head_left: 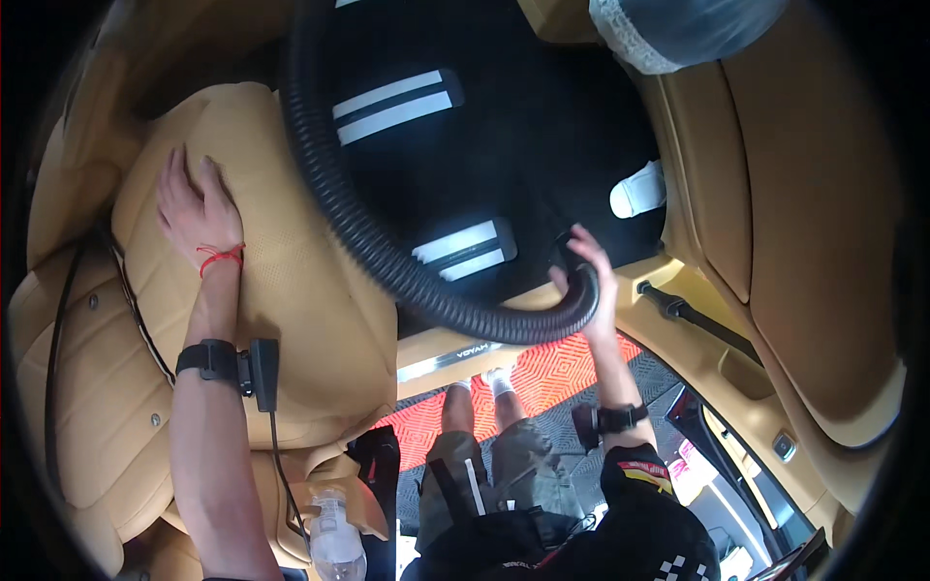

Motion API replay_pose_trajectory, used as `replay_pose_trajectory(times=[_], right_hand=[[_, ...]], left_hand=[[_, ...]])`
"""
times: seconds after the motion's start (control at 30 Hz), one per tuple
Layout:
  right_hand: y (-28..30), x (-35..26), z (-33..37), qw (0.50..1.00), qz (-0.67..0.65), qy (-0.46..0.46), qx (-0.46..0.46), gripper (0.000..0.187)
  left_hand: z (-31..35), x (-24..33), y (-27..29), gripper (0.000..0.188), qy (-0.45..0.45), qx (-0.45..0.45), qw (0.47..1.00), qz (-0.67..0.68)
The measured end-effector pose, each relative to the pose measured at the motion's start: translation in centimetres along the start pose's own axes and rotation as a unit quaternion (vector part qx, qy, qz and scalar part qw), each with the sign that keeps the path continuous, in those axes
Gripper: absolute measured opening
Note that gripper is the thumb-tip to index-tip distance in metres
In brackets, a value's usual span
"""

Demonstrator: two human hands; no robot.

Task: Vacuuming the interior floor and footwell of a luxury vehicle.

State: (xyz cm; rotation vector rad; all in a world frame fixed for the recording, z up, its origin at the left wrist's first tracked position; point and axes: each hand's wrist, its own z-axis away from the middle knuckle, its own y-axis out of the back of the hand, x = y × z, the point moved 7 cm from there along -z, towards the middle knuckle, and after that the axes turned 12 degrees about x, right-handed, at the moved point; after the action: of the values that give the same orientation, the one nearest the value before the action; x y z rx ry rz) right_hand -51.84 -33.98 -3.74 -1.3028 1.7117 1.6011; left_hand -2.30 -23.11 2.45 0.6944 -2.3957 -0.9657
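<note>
My left hand lies flat with fingers spread on the tan perforated leather seat. A red string is tied around its wrist. My right hand is wrapped around the end of a ribbed black vacuum hose, low over the car's dark floor. From that grip the hose curves left and then up past the seat's edge to the top of the view. A dark nozzle seems to point at the floor beyond my fingers, but it blends into the black and its shape cannot be made out.
White-striped pieces lie on the floor, with a small white object farther right. A metal-trimmed door sill crosses below the hose. At right runs a tan panel. A clear bottle stands by the seat; red matting lies outside.
</note>
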Motion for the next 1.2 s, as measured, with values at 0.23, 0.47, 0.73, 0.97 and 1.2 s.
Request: replay_pose_trajectory(times=[0.23,0.47,0.73,0.97,1.2], right_hand=[[-4.3,-0.6,4.5,0.964,-0.132,-0.135,-0.188,0.044],[-1.7,2.9,2.7,0.985,-0.087,-0.134,-0.06,0.047],[-1.5,0.1,4.2,0.984,-0.043,-0.056,-0.163,0.042],[0.6,0.0,6.1,0.975,-0.036,-0.131,-0.176,0.045],[1.1,1.6,8.3,0.974,-0.075,-0.204,-0.067,0.045]], left_hand=[[-0.2,0.1,0.5,0.047,-0.013,0.007,1.0,-0.01],[-0.4,0.5,0.4,0.046,-0.018,0.022,1.0,-0.01],[-0.2,-0.2,-0.4,0.049,0.006,-0.009,1.0,0.006],[-0.6,-0.5,0.1,0.049,0.008,-0.008,1.0,0.014],[0.0,-0.7,-0.7,0.05,0.008,-0.015,1.0,-0.008]])
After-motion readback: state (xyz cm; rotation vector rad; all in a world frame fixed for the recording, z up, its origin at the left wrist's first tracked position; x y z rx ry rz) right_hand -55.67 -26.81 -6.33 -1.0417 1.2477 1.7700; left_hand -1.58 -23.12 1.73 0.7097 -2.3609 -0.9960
